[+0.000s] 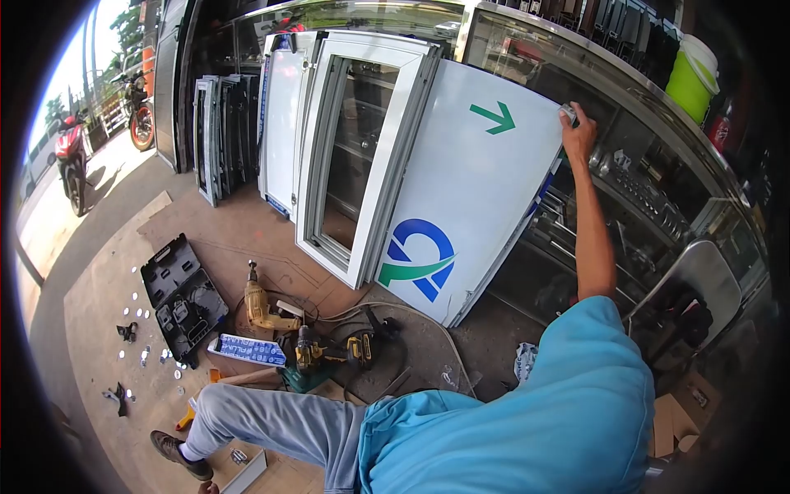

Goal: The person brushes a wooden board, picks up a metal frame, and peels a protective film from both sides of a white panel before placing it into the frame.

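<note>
My right hand [579, 130] reaches out to the top right corner of a large white sign panel [461, 173], which carries a green arrow and a blue-and-green logo. Its fingers are closed at that corner around something small and greyish that I cannot make out. The panel leans against a glass display case. Only a bit of my left hand [208, 488] shows at the bottom edge, beside a pale metal strip [245, 473]; its fingers are mostly cut off by the frame.
Left of the panel lean a white window frame [329, 148] and several more frames [220, 136]. On the floor lie a yellow drill [262, 305], a second drill [309, 347], an open black tool case [183, 296], cables and scattered white discs. A green bucket [690, 86] stands upper right.
</note>
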Tool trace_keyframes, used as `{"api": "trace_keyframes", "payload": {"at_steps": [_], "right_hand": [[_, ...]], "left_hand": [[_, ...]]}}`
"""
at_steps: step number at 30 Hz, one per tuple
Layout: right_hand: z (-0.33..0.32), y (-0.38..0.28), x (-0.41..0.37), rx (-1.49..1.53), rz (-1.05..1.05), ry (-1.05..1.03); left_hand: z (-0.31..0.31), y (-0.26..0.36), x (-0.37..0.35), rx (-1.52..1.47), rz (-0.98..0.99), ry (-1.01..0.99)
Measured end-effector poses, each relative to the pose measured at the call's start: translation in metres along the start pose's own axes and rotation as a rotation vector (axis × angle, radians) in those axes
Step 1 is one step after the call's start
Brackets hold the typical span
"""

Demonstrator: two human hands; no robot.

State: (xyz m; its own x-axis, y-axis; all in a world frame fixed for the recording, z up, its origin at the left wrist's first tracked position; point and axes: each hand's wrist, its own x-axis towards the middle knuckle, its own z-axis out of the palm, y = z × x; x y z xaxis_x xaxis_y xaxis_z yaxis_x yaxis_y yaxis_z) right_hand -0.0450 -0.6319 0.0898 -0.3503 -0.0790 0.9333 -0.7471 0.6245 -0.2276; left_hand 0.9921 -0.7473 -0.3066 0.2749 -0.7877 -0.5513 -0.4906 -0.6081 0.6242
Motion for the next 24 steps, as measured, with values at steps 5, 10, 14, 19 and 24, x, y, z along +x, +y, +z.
{"api": "trace_keyframes", "payload": {"at_steps": [5,10,14,19,24], "right_hand": [[-0.019,-0.013,-0.005,-0.043,-0.216,0.075],[-0.029,-0.038,-0.007,0.051,0.072,-0.039],[-0.024,-0.024,0.0,-0.032,-0.091,-0.041],[-0.031,-0.053,-0.016,-0.158,-0.364,0.31],[-0.037,-0.074,-0.032,0.246,-0.153,0.236]], "left_hand": [[0.001,0.006,0.001,-0.005,0.015,-0.017],[-0.005,0.003,0.002,-0.065,0.025,-0.016],[-0.003,0.009,-0.001,-0.036,-0.002,-0.019],[-0.006,-0.005,0.013,-0.007,0.073,0.033],[-0.001,0.01,-0.005,0.048,0.099,0.122]]}}
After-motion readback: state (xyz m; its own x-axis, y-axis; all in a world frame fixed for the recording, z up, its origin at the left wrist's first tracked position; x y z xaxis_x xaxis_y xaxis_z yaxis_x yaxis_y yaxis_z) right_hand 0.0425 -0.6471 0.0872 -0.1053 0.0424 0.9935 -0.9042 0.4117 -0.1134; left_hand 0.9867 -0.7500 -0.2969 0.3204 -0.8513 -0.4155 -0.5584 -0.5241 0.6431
